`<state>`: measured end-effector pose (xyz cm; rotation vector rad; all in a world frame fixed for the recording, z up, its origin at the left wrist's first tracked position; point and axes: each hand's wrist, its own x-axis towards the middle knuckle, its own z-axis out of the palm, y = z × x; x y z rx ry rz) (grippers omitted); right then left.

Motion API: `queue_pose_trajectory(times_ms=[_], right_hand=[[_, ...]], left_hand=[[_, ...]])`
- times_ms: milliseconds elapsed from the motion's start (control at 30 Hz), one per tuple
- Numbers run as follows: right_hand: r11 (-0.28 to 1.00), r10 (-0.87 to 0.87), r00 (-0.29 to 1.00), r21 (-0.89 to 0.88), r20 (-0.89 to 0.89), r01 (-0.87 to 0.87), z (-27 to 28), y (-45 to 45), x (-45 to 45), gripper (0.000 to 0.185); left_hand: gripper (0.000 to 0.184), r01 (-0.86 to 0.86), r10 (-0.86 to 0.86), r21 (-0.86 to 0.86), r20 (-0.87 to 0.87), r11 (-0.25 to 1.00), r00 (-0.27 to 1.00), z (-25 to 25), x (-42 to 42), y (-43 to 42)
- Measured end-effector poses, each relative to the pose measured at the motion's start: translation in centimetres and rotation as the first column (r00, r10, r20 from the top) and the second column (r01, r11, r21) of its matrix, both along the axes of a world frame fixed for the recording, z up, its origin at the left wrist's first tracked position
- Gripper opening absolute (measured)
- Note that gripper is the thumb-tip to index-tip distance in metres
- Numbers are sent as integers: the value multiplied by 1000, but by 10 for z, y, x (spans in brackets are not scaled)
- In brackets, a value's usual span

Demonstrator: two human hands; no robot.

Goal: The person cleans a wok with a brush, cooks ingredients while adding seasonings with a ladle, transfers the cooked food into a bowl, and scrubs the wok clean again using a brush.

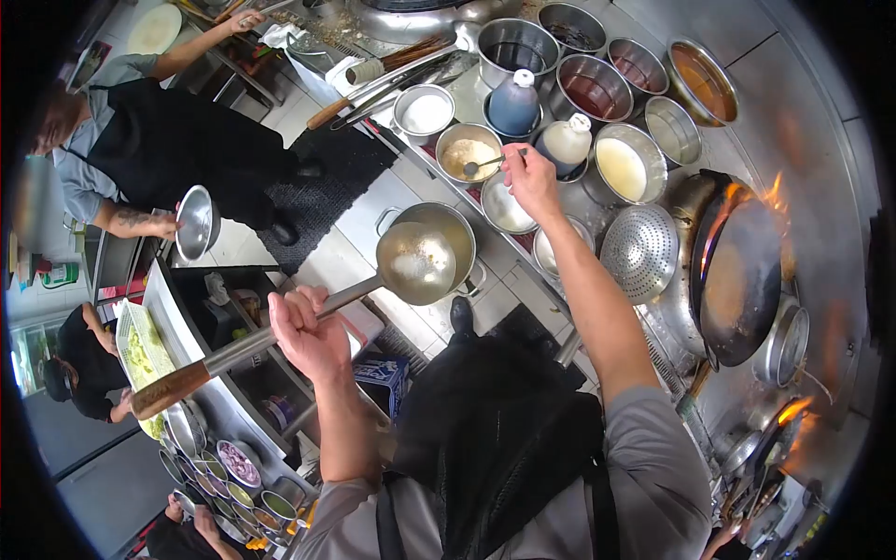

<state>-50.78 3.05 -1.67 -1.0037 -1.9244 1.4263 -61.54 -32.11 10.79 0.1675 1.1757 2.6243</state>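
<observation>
My left hand is closed around the long handle of a ladle with a wooden end. White powder lies in the ladle's bowl, which is over a two-handled metal pot. In my right hand is a small dark spoon, its tip over a metal bowl of pale tan powder. Beside that bowl stand a bowl of white powder and a bottle of dark liquid. A bottle of pale liquid is near my right hand.
Flames rise round a dark wok at the right, near a perforated strainer. Sauce pots line the counter's far side. One co-worker holds a metal bowl at the left; another is farther back.
</observation>
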Motion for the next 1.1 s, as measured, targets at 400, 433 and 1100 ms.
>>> queue_pose_trajectory(times_ms=[400,433,1100], right_hand=[[982,-20,1000,-187,-10,18,-10,-1,-14,33],[975,-37,999,-219,-31,29,-11,-1,-11,33],[923,-305,935,-186,179,337,37,-46,151,36]], left_hand=[[49,44,-43,17,-62,999,997,-4,-45,18],[49,35,-35,9,-58,999,998,-3,-46,21],[49,75,-70,143,-37,987,997,24,-20,119]])
